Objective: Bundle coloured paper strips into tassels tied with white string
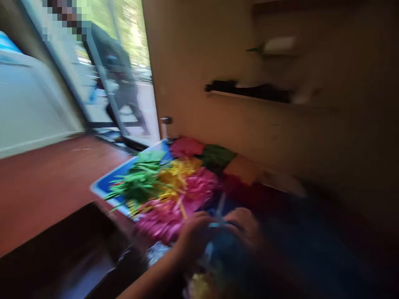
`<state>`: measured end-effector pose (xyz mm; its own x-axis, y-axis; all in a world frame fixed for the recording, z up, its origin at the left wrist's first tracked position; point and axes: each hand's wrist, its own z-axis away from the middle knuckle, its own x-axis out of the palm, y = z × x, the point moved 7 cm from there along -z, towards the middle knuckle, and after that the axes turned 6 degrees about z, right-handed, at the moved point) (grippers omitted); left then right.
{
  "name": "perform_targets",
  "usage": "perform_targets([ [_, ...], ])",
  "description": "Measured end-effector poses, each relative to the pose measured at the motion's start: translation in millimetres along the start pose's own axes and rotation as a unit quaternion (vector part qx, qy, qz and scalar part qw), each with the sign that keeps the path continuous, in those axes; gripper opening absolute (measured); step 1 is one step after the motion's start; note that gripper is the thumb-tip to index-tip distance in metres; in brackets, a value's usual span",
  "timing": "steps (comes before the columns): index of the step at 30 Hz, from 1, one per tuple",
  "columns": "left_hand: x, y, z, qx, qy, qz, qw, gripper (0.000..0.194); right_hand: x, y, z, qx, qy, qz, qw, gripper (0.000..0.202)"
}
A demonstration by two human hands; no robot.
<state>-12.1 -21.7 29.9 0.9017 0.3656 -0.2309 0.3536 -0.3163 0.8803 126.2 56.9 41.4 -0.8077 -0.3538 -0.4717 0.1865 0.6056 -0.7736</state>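
Observation:
Close in front of me, my left hand (195, 228) and my right hand (245, 226) come together with fingers curled at the top of a bluish, see-through plastic bag (227, 249). A thin pale strip (221, 204) sticks up between them. Motion blur and shadow hide the fingertips. Pale yellow matter (199, 285) shows low by the bag. Just beyond my hands, a blue tray (101, 185) with a white rim carries bunches of green strips (137, 180), yellow strips (177, 174) and pink folded pieces (165, 218).
A dark open box (93, 220) stands at the lower left on the red floor (46, 195). Red and dark green bundles (216, 157) lie along the wall. A wall shelf (249, 95) holds dark items. Beyond the glass door (102, 74), a person (118, 62) bends forward.

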Motion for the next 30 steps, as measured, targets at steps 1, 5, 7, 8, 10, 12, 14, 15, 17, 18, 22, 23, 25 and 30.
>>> perform_targets([
  [1, -2.6, -6, -6, -0.001, 0.001, 0.027, 1.000, 0.023, -26, -4, 2, -0.002, 0.049, 0.084, 0.995, 0.018],
  [5, -2.5, -28, -22, -0.072, 0.011, 0.097, 0.993, 0.026, -61, -31, 19, -0.032, 0.171, 0.225, 0.959, 0.017],
  [7, 2.1, -37, -18, -0.151, 0.039, 0.127, 0.979, 0.033, -44, -41, 29, -0.068, 0.157, 0.234, 0.957, 0.015],
  [8, 5.2, -40, -16, -0.181, 0.054, 0.139, 0.972, 0.037, -32, -44, 34, -0.083, 0.148, 0.239, 0.956, 0.020],
  [10, 11.7, -39, -13, -0.194, 0.069, 0.147, 0.967, 0.044, -13, -42, 40, -0.089, 0.147, 0.262, 0.950, 0.041],
  [12, 15.8, -34, -16, -0.170, 0.070, 0.137, 0.973, 0.047, -3, -32, 39, -0.076, 0.155, 0.279, 0.945, 0.041],
  [14, 15.2, -28, -21, -0.130, 0.065, 0.114, 0.983, 0.048, -2, -19, 31, -0.053, 0.146, 0.260, 0.953, 0.020],
  [15, 13.7, -25, -23, -0.110, 0.057, 0.096, 0.988, 0.048, -5, -13, 27, -0.040, 0.137, 0.239, 0.960, 0.016],
  [17, 9.8, -19, -28, -0.067, 0.033, 0.050, 0.996, 0.045, -18, -3, 20, -0.013, 0.124, 0.204, 0.971, 0.015],
  [18, 7.9, -16, -29, -0.036, 0.020, 0.019, 0.999, 0.042, -25, 0, 17, -0.004, 0.120, 0.198, 0.973, 0.014],
  [22, 8.2, -6, -33, 0.098, 0.005, -0.142, 0.985, 0.027, -50, 2, 12, -0.016, 0.109, 0.242, 0.964, 0.011],
  [23, 10.2, -6, -34, 0.112, 0.011, -0.173, 0.979, 0.021, -54, 1, 10, -0.026, 0.103, 0.260, 0.960, 0.009],
  [25, 16.6, -8, -39, 0.115, 0.014, -0.204, 0.972, 0.016, -58, -2, 5, -0.056, 0.073, 0.296, 0.951, 0.006],
  [30, 46.6, -10, -51, 0.108, -0.104, -0.197, 0.969, 0.034, -81, -18, 2, -0.064, 0.074, 0.378, 0.921, 0.012],
])
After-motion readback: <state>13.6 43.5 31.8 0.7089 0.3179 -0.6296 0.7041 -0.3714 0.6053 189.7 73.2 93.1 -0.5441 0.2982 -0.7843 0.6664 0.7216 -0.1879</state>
